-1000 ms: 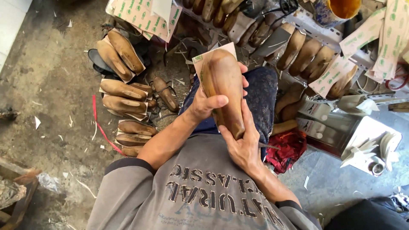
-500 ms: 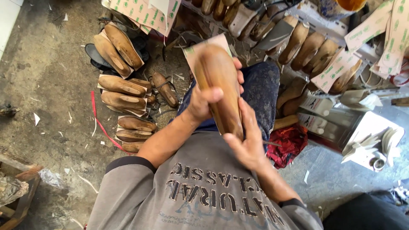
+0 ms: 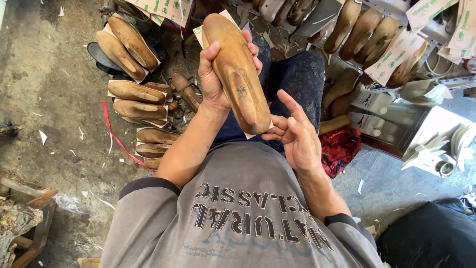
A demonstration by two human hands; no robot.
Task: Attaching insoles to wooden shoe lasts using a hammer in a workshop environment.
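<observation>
Wooden and worn smooth, the shoe last (image 3: 235, 74) stands almost on end in front of the person's chest, toe end up and heel end down, above the lap in dark jeans (image 3: 297, 79). A pale card sole (image 3: 210, 25) lies against its far side, its edges showing past the toe and below the heel. The left hand (image 3: 215, 74) is wrapped around the last's middle, thumb on the near face and fingertips curling round the far edge, gripping it firmly. The right hand (image 3: 295, 136) is open, fingers spread loosely; its lower fingertips rest against the heel end while the forefinger points up, clear of the wood. Both forearms come out of the pushed-up sleeves of a grey printed sweatshirt (image 3: 243, 218). On the concrete floor (image 3: 54, 99) to the person's left lie more wooden lasts (image 3: 136, 92), several of them resting on pale soles, with a red strip (image 3: 116, 139) trailing beside them. To the right, further lasts lean in a row (image 3: 357, 30) among printed paper strips (image 3: 396, 52), and a crumpled red cloth (image 3: 342, 149) lies just beside the knee.
</observation>
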